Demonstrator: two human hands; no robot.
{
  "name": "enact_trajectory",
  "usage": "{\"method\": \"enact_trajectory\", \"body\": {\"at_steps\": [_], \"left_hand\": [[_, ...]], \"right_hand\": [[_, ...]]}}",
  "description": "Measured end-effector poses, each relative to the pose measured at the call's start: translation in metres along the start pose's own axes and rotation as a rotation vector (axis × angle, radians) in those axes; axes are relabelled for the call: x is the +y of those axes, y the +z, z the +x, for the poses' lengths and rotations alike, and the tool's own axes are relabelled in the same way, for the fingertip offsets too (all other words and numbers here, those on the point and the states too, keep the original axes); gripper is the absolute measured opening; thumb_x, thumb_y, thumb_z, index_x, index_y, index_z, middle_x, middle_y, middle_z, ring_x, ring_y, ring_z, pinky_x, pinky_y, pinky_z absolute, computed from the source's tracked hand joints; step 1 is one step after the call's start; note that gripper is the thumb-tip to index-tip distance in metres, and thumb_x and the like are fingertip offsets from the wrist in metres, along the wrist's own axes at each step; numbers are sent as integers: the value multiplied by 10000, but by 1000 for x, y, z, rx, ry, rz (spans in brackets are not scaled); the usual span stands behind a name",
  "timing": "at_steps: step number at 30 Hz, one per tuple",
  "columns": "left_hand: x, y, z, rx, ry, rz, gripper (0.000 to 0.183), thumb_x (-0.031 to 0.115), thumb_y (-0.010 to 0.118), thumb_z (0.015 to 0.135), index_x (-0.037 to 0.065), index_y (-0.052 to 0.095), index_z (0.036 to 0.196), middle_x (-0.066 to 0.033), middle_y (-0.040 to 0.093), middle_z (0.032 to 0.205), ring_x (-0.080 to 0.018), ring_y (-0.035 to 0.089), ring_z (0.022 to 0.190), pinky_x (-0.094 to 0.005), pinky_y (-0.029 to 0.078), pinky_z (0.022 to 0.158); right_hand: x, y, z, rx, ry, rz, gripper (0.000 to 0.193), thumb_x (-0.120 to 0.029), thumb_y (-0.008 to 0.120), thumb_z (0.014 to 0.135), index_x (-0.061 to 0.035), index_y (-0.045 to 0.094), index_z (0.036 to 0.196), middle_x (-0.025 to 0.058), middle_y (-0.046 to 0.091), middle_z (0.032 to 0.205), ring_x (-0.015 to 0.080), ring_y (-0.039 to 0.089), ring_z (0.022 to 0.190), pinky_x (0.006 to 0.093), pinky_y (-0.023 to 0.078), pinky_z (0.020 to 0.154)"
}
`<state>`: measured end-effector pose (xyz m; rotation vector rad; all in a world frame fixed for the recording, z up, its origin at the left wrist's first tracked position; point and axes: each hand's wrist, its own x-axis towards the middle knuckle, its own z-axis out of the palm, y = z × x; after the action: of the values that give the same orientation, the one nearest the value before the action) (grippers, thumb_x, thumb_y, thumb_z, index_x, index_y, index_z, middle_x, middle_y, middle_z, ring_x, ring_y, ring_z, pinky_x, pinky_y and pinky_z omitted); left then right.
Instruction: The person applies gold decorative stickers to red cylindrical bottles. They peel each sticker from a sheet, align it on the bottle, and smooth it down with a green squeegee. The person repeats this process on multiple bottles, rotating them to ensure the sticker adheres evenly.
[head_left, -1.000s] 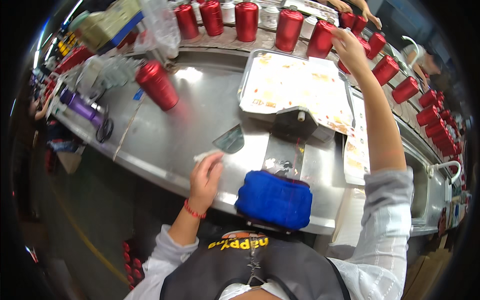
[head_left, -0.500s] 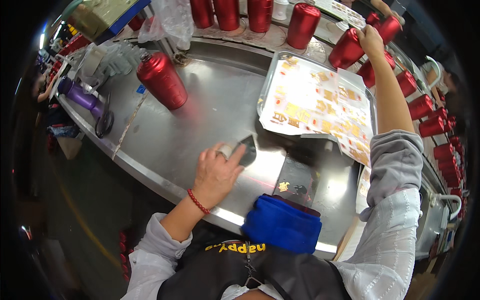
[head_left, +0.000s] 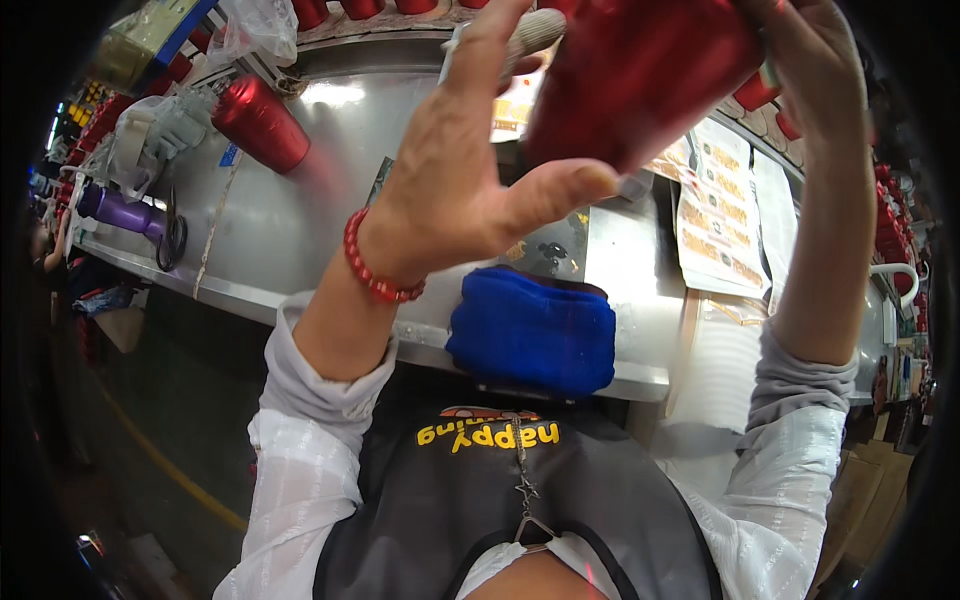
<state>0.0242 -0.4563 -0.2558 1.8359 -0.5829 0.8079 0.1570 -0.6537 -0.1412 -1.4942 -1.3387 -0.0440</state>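
My right hand (head_left: 815,75) grips a glossy red metallic bottle (head_left: 645,85) by its end at the upper right. The bottle is held tilted above the table and is blurred by motion. Beside its left side my left hand (head_left: 440,185) is raised, thumb stretched out from the fingers and nothing seen in it. One of its fingers wears a pale wrap (head_left: 535,32). Past that hand's wrist, a small dark flat piece (head_left: 382,180) shows on the table. Sheets of gold decals (head_left: 720,205) lie right of the bottle, partly hidden by it.
Another red bottle (head_left: 262,125) is on the metal table (head_left: 330,225) at left. A folded blue cloth (head_left: 535,330) lies at the near edge. Far left are a purple bottle (head_left: 125,210) and dark scissors (head_left: 172,240). More red bottles line the back and right.
My right hand has brought a red bottle from the back row nearer, over the table. My left hand has left the dark flat piece and risen beside the bottle. The view has shifted.
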Motion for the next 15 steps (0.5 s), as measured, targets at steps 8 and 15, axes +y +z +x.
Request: {"method": "enact_trajectory", "body": {"at_steps": [8,15], "left_hand": [[13,36,-80,-4,-976,-999,680,410,714,927,-20,444,1378,-132,624,1196,-172,658,1044,-300,555,887],[16,35,-68,25,-1006,-862,614,399,684,954,-22,460,1340,-118,651,1099,-147,684,915,-279,587,763]], "right_hand": [[43,94,-131,242,728,132,443,-429,499,1060,-13,625,1142,35,622,919,120,537,816,275,462,762],[51,113,-160,259,751,177,449,-402,465,1080,-7,624,1220,60,648,994,140,566,935,285,465,856]]}}
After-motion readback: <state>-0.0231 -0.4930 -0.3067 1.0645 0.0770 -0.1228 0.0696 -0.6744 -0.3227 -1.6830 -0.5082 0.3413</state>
